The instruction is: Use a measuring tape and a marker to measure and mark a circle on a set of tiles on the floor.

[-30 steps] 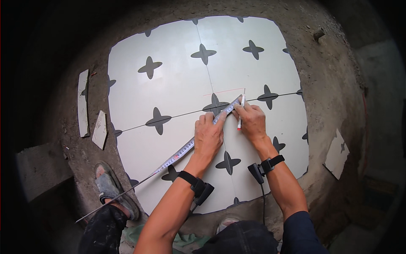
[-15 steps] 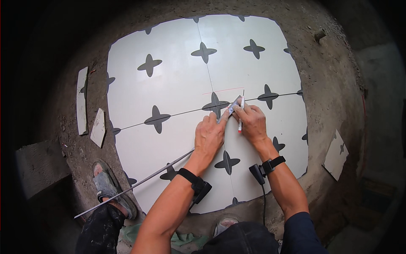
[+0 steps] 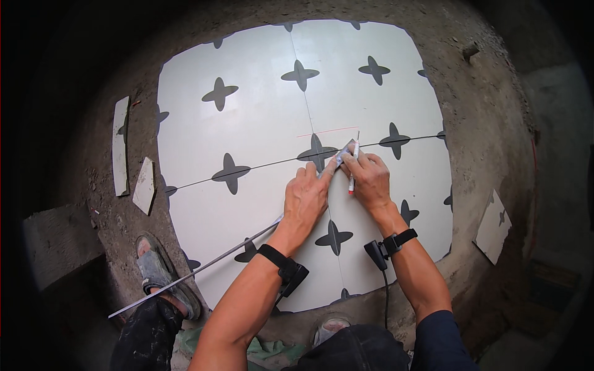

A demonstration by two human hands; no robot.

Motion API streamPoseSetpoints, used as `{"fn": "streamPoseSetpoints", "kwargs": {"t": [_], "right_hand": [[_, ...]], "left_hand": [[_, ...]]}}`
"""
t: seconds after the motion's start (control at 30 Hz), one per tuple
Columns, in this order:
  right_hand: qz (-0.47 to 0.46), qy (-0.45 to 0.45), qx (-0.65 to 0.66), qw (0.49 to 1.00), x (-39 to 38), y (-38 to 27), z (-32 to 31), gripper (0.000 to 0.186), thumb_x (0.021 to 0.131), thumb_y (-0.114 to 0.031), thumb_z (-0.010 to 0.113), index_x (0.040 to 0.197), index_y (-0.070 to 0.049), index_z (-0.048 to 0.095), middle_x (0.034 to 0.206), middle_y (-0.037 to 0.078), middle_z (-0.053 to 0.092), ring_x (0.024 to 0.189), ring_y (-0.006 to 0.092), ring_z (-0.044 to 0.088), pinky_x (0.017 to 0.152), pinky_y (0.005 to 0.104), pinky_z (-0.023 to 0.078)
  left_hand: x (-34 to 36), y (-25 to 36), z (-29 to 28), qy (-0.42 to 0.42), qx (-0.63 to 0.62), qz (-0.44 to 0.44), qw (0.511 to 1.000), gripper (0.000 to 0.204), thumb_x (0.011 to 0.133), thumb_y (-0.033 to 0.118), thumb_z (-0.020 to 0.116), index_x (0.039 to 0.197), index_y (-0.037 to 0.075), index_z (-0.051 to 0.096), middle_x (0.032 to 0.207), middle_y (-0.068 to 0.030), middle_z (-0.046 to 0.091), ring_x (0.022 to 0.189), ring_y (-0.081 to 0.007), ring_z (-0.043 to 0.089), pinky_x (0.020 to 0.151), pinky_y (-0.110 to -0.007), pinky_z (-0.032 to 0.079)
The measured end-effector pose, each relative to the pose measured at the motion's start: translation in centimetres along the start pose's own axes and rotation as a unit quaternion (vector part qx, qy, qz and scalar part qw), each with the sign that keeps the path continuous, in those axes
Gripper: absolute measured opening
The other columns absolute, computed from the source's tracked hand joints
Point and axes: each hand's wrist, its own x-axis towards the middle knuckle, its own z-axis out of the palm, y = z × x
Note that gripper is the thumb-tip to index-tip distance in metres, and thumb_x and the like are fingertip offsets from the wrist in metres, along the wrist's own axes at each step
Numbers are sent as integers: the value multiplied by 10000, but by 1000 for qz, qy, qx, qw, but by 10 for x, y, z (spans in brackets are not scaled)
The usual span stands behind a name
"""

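White floor tiles (image 3: 260,117) with dark four-petal shapes lie on the ground in front of me. My right hand (image 3: 369,179) is closed round a slim white marker (image 3: 352,168) with a red end, its dark tip pointing away from me. My left hand (image 3: 306,191) has its fingers closed on a flat silver metal straightedge (image 3: 342,153) at the dark joint between tiles; my right fingers touch its far end too. A long thin metal bar (image 3: 204,266) runs from beneath my left wrist toward the lower left. My hand hides whether bar and straightedge are one piece. A thin red line (image 3: 328,132) crosses the tile just beyond.
Broken tile pieces lie on the rough ground: a long strip (image 3: 120,148) and a pointed piece (image 3: 144,185) at left, another piece (image 3: 493,227) at right. A short stub (image 3: 470,51) sticks up at the far right. My sandalled foot (image 3: 161,272) stands under the bar.
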Motion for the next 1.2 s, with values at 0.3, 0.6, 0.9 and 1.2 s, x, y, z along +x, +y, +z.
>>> {"fn": "streamPoseSetpoints", "kwargs": {"t": [0.3,0.6,0.9,1.2], "right_hand": [[-4,17,-10,1000,3,-4,-2,194,867,-156,716,1052,-103,694,1005,94,711,780,253,689,811,370,554],[-5,25,-16,1000,3,-5,-2,175,868,-150,712,1032,-94,695,996,101,711,773,244,690,816,366,552],[-8,28,-20,999,2,-4,0,176,867,-147,709,1030,-83,692,1004,117,715,764,243,692,823,367,556],[-10,31,-11,999,2,-4,0,201,854,-144,724,1044,-85,695,1007,122,720,765,249,692,813,369,552]], "left_hand": [[1,0,-5,-10,-11,-5,1000,634,879,32,545,1492,185,499,911,-135,533,792,-283,572,664,-398,536],[1,0,-5,-22,-10,-5,1000,623,883,28,532,1489,171,501,921,-145,537,805,-291,576,672,-401,540],[1,0,-5,-13,-22,-5,1000,622,873,13,525,1477,164,520,915,-147,532,811,-293,572,680,-406,539],[1,-1,-5,-10,-28,2,1000,637,861,3,531,1478,159,517,914,-149,536,799,-299,575,682,-407,539]]}}
